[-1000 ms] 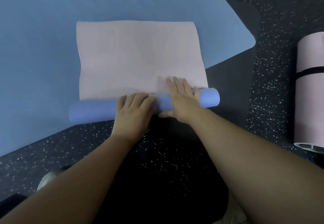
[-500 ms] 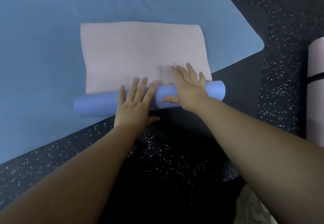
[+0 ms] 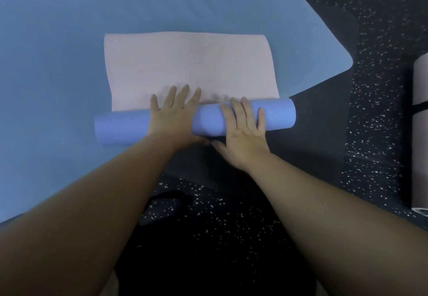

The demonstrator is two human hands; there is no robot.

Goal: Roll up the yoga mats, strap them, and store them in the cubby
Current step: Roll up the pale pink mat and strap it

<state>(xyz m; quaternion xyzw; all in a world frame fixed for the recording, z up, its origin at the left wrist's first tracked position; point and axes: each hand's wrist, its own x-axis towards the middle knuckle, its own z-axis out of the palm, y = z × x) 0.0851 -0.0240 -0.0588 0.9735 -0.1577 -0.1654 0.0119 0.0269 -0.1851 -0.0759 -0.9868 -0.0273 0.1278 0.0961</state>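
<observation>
Mat roll (image 3: 125, 128): periwinkle outer face, partly rolled, lying crosswise at the near edge of its own flat pink section (image 3: 190, 64).
Left hand (image 3: 172, 115): flat on the roll's middle, fingers straight and spread, tips reaching onto the pink section. Pressing, not gripping.
Right hand (image 3: 245, 126): flat on the roll right of centre, fingers straight, thumb down by the near side. Pressing, not gripping.
Underneath: large blue mat (image 3: 58, 52) spread out, dark mat (image 3: 324, 122) at right, on speckled floor (image 3: 382, 133).
Far right: pink rolled mat (image 3: 420, 145) with a black strap (image 3: 419, 108) round it, well apart from the hands.
</observation>
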